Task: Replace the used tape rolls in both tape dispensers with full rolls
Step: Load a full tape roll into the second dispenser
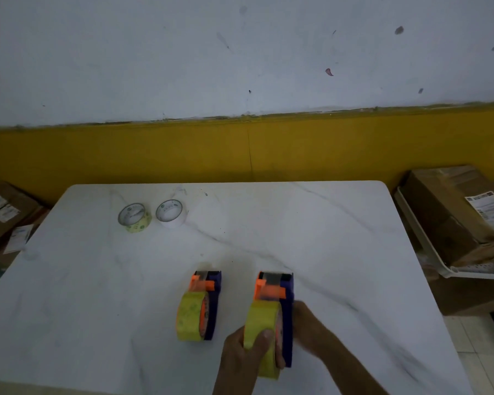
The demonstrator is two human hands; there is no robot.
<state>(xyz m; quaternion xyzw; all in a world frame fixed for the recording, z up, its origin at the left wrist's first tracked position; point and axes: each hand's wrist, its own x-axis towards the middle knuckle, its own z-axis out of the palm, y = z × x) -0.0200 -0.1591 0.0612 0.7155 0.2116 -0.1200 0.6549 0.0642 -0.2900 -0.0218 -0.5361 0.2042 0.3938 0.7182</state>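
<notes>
From my feed I see a white marbled worktop (325, 238) with rounded far corners filling the lower frame. Behind it runs a wall (183, 52), pale and spotted above, with a yellow band (154, 155) along its base. At the right edge a cardboard box (445, 215) with a paper label sits in a white tray (428, 258); more labelled boxes (3, 212) lie at the left edge. Pale floor tiles (479, 352) show lower right. The light is dim.

Two purple-and-orange dispensers (208, 303) (280, 312) stand side by side, each loaded with a full yellow roll (190, 316) (261, 326); two nearly spent rolls (134, 217) (171, 213) lie flat far beyond them.
</notes>
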